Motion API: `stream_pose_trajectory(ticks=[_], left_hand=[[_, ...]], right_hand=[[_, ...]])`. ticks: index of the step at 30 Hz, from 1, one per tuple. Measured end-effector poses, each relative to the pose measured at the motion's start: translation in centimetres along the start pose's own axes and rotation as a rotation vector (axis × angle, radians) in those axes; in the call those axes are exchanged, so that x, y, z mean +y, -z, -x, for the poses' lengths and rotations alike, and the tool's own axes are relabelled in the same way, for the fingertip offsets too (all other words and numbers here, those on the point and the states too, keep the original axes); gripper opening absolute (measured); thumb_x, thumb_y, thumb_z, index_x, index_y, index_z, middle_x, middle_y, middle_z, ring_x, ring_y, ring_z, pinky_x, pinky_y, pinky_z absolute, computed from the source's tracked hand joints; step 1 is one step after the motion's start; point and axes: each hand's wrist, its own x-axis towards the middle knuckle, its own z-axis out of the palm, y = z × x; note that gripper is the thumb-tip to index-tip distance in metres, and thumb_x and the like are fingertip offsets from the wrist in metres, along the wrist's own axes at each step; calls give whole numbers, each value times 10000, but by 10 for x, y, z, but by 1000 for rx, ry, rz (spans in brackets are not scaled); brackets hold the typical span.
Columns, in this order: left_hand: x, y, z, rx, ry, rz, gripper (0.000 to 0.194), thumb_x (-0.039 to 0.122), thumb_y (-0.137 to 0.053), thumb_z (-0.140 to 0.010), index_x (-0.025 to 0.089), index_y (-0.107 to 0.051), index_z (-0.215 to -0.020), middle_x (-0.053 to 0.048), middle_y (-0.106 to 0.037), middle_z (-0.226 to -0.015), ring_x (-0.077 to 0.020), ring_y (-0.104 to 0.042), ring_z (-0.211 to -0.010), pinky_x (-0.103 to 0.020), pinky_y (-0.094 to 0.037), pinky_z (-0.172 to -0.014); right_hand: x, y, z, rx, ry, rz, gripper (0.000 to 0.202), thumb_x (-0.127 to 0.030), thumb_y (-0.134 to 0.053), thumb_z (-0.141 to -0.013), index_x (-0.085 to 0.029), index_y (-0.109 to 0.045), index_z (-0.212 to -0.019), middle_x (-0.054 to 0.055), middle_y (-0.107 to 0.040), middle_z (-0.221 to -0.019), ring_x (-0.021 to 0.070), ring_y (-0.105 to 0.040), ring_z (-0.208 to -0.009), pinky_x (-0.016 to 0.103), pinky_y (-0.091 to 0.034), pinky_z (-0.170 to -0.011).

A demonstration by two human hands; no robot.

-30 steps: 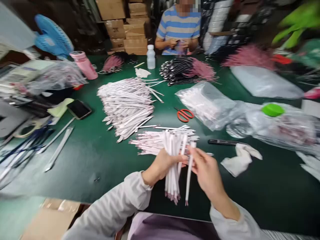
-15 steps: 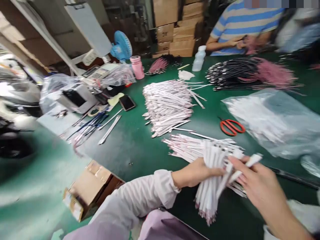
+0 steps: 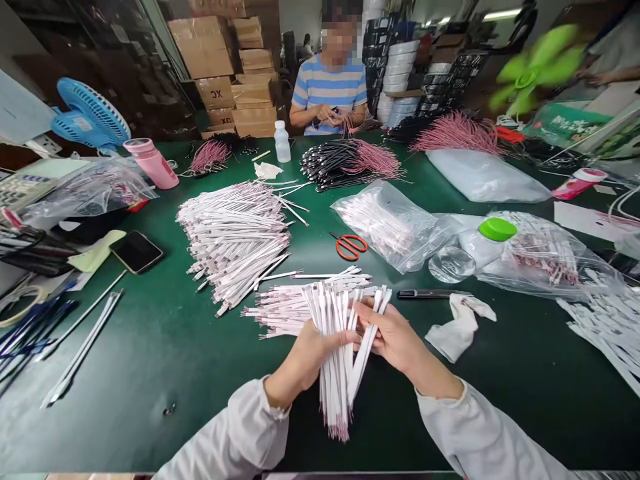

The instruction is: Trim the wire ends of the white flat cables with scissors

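A bundle of flat white strips with pinkish lower ends (image 3: 333, 373) stands upright in my left hand (image 3: 306, 353), its thumb across the front. My right hand (image 3: 400, 337) is closed on a few white strips (image 3: 367, 340) at the bundle's right side, fanned slightly away from it. Just behind my hands lies a smaller pile of white strips (image 3: 280, 310). Farther back and to the left is a large stacked heap of the same strips (image 3: 235, 233). Red-handled scissors (image 3: 351, 247) rest behind my right hand.
Clear bags of strips (image 3: 385, 223), a black pen (image 3: 430, 294) and a white cloth (image 3: 455, 330) lie to the right. At left are a phone (image 3: 136, 252), a pink bottle (image 3: 153, 163) and a blue fan (image 3: 87, 117). A person (image 3: 330, 87) sits across the table (image 3: 200, 373).
The view has swung to the right, bringing the green fan and right-hand bags into sight. Both hands still hold the strips, now more upright and nearer the middle of the picture.
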Motion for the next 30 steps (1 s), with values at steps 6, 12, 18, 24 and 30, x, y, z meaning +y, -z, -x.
stream_pose_trajectory(ticks=[6,12,18,24,30], left_hand=[[0,1,0,68,38,-58,386,380,-817,-710,145,-695,-992,-69,-718,-919,-221,-654,-834,-345,-504,-811],[0,1,-2,118,-6,-45,310,343,-815,-708,142,-694,-912,-47,-704,-822,-193,-636,-758,-338,-504,-809],[-2,2,-4,97,-64,-43,379,327,-867,-639,134,-697,-918,-68,-726,-891,-216,-657,-819,-354,-499,-862],[-1,1,-1,44,-32,-36,371,391,-846,-676,133,-680,-883,-46,-702,-774,-191,-641,-727,-342,-513,-801],[2,0,2,114,1,-34,463,405,-802,-727,152,-689,-1099,-119,-711,-1158,-286,-666,-1028,-383,-513,-895]], right_hand=[[4,5,-4,119,184,182,446,-544,-815,-652,-208,-552,-780,-48,-558,-579,168,-588,-509,324,-534,-491],[10,12,-5,146,174,185,454,-626,-718,-730,-190,-593,-751,-26,-565,-609,136,-541,-510,306,-521,-532],[4,2,-1,-27,-14,36,430,-443,-891,-581,-164,-601,-731,-64,-514,-580,93,-539,-533,246,-522,-553],[6,2,-1,18,22,68,429,-449,-879,-589,-158,-627,-779,-27,-596,-622,103,-535,-485,262,-505,-477],[14,8,-5,140,189,217,387,-538,-770,-728,-183,-652,-826,28,-689,-736,197,-661,-668,339,-582,-638]])
